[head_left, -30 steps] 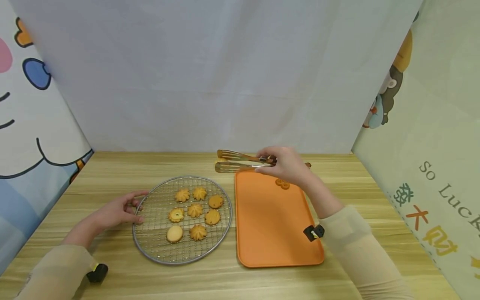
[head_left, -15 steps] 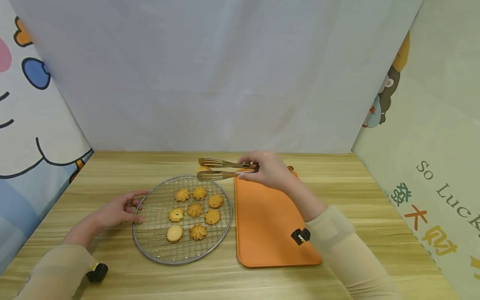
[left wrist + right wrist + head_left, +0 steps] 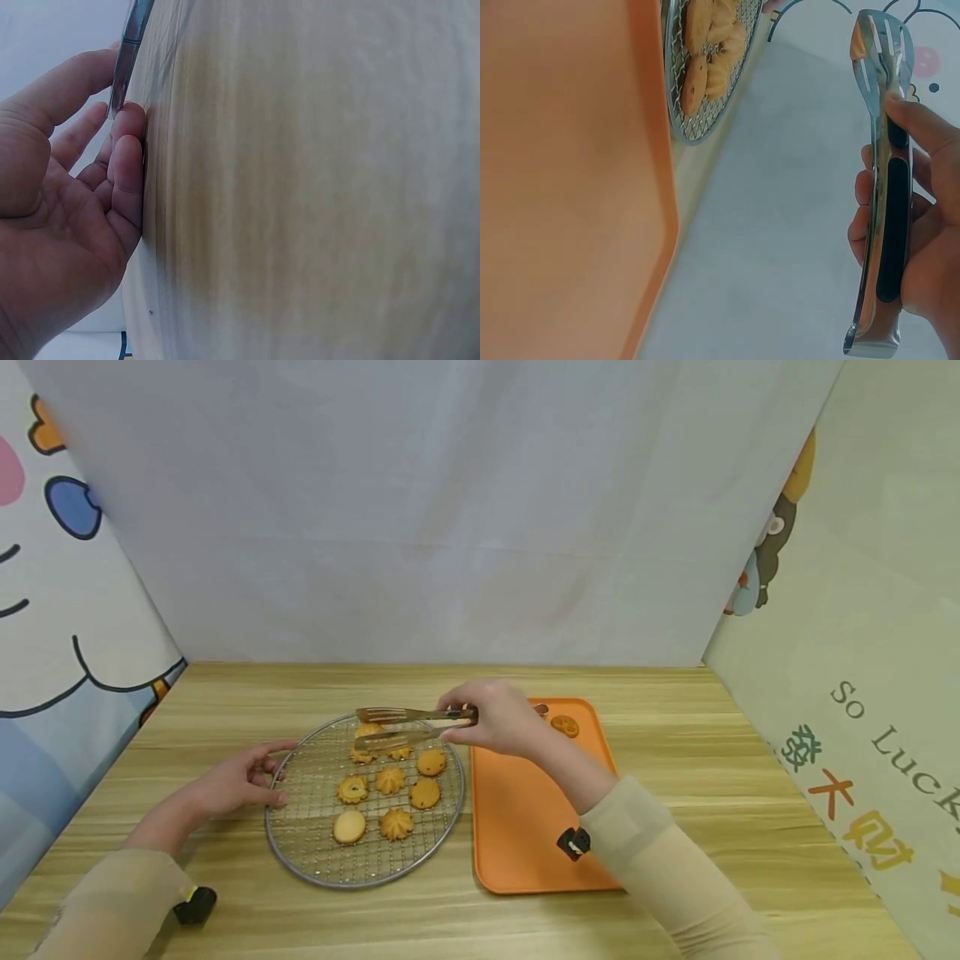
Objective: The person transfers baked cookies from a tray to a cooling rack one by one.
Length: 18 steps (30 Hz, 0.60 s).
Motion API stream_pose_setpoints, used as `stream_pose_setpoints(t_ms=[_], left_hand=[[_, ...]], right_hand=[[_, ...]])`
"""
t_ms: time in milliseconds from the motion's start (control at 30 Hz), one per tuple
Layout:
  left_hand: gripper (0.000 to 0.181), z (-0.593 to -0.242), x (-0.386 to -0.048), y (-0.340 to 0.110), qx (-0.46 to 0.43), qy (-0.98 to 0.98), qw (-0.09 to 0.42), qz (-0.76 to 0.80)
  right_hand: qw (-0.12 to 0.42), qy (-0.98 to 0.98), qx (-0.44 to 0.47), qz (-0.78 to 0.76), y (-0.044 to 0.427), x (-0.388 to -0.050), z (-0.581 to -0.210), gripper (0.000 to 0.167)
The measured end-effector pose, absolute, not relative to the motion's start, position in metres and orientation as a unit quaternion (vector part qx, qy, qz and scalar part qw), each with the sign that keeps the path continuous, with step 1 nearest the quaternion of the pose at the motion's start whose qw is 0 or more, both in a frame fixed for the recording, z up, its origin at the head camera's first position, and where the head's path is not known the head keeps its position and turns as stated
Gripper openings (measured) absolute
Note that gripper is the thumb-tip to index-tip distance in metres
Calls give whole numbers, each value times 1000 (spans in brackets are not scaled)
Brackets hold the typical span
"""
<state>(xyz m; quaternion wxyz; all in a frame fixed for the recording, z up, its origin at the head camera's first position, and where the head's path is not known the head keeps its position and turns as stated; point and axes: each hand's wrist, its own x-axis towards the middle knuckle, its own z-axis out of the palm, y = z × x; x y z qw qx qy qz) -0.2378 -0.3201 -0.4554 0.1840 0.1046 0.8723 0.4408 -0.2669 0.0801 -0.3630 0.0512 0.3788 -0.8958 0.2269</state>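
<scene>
In the head view my right hand [image 3: 495, 717] grips metal serving tongs [image 3: 405, 715] with slotted ends and dark handle grips. Between the tong ends is a golden cookie [image 3: 857, 43], partly covered by the slotted blade in the right wrist view. They hang over the far part of a round wire cooling rack [image 3: 352, 886]. Several cookies lie on it, among them a smooth pale one [image 3: 349, 827] and a star-shaped one [image 3: 396, 824]. At the rack's left rim, my left hand [image 3: 232, 785] holds the edge between thumb and curled fingers.
Right of the rack lies an orange rectangular tray [image 3: 540, 810], with a brown pretzel-shaped cookie [image 3: 565, 726] near its far end. Both stand on a wood-grain table [image 3: 675, 727]. A pale cloth [image 3: 450, 527] hangs behind, and printed panels flank both sides.
My right hand has moved left and nearer with the tongs and the cookie, from the tray's far end to over the rack. My left hand and the rack have stayed put.
</scene>
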Motion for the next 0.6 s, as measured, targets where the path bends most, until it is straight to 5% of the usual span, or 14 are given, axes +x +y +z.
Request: stream_pose_setpoints(t_ms=[600], left_hand=[[90, -452, -237, -318, 97, 870, 196, 442]], right_hand=[[1, -882, 423, 209, 38, -256, -383, 36]])
